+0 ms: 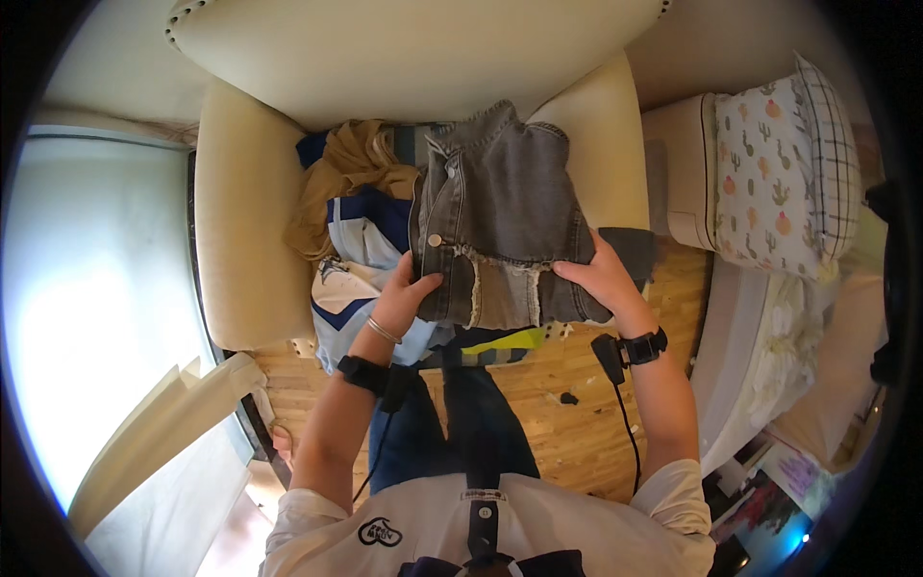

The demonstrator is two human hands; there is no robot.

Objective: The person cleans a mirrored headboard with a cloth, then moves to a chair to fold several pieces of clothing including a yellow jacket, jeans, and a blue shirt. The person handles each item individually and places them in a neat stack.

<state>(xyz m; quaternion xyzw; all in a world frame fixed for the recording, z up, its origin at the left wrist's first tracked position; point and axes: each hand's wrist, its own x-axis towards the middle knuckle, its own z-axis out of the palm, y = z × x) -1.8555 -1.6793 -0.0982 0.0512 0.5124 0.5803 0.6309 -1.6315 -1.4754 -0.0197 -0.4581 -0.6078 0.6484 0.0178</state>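
A grey denim garment (505, 195) with a collar, metal buttons and frayed white seams is spread between my hands, above the seat of a cream armchair. My left hand (407, 292) grips its lower left edge, thumb on top. On the other side, my right hand (595, 278) pinches the lower right edge, thumb over the cloth. Left of the denim lie a crumpled tan garment (346, 173) and a light blue and navy garment (360, 238), both on the armchair. The fingers under the denim are hidden.
The cream armchair (249, 216) has padded arms on both sides. To the right stand a beige upholstered piece (689, 173) and a cactus-print pillow (764, 166). A bright window (101, 274) and a pale curtain (166, 433) are at left. Small dark scraps (569, 398) lie on the wooden floor (577, 440).
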